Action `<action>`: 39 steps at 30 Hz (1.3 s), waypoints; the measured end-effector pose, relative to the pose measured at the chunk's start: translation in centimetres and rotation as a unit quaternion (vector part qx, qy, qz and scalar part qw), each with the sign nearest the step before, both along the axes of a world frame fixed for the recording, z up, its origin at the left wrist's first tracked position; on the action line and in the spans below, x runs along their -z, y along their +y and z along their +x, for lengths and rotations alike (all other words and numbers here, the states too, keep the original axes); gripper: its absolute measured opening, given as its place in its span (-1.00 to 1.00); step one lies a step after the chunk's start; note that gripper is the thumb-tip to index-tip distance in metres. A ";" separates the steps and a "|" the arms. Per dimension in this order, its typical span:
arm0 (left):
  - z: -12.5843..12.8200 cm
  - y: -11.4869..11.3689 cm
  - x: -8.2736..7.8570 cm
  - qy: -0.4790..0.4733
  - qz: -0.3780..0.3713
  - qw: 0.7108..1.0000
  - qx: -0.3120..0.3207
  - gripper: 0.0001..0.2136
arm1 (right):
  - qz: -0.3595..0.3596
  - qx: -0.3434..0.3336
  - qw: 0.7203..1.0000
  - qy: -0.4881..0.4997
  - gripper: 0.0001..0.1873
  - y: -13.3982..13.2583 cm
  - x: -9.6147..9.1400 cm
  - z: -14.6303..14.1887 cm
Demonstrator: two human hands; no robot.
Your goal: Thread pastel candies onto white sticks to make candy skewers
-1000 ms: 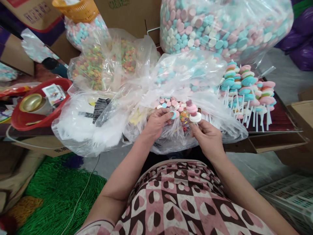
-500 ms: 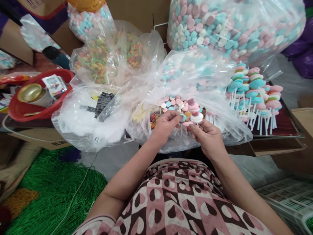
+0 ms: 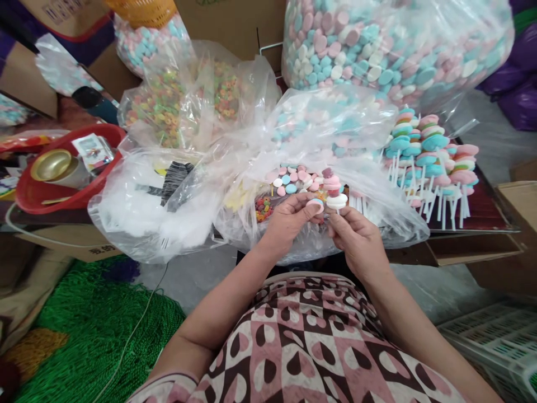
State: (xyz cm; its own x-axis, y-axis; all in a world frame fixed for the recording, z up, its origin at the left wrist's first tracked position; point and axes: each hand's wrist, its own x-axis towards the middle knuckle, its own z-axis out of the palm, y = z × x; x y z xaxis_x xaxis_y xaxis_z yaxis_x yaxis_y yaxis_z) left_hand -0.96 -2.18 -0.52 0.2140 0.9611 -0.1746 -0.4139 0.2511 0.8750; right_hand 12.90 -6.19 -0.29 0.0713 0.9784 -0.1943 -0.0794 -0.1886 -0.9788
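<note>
My right hand (image 3: 356,238) pinches a white stick that carries a stack of round candies (image 3: 333,189), white at the bottom, pink above, a dark piece on top. My left hand (image 3: 289,221) is closed on a single pink candy disc (image 3: 314,203), held right beside the stick's lower end. Both hands hover over an open clear bag (image 3: 293,179) of loose pink, blue and white discs and small coloured rings.
Finished candy sticks (image 3: 428,157) stand in a bunch at the right. Big clear bags of pastel candies (image 3: 377,45) and ring candies (image 3: 188,101) sit behind. A red basin (image 3: 25,196) with a gold tin is at left, green netting (image 3: 92,324) below, a white crate (image 3: 503,336) at lower right.
The left hand has swapped a blue disc for a pink one and brought it closer to the stick. Both hands shifted only slightly.
</note>
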 end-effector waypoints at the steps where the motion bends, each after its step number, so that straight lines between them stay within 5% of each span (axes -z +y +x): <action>1: -0.1 0.2 0.0 -0.009 -0.009 1.000 -0.005 -0.69 | -0.006 -0.004 1.000 0.009 -0.72 -0.6 -0.2 0.4; 9: -0.4 0.8 0.3 -0.100 -0.059 0.993 -0.019 -0.75 | -0.080 -0.093 0.987 -0.105 -0.69 -5.6 -0.8 2.1; 17: 0.0 0.2 0.0 -0.129 -0.095 0.987 -0.004 -0.78 | -0.066 -0.076 0.978 -0.183 -0.65 -5.0 0.1 2.2; 29: 0.8 0.5 0.1 -0.109 -0.130 0.983 -0.072 -0.79 | -0.060 -0.078 0.984 -0.145 -0.69 -5.6 0.3 2.3; 34: 0.4 -0.2 0.3 -0.063 -0.080 0.995 0.000 -0.71 | -0.013 0.036 0.994 -0.102 -0.68 -4.8 0.5 2.4; 39: 0.6 -1.4 1.0 0.028 0.003 0.996 0.085 -0.71 | 0.020 0.071 0.993 -0.095 -0.74 -2.8 1.0 1.7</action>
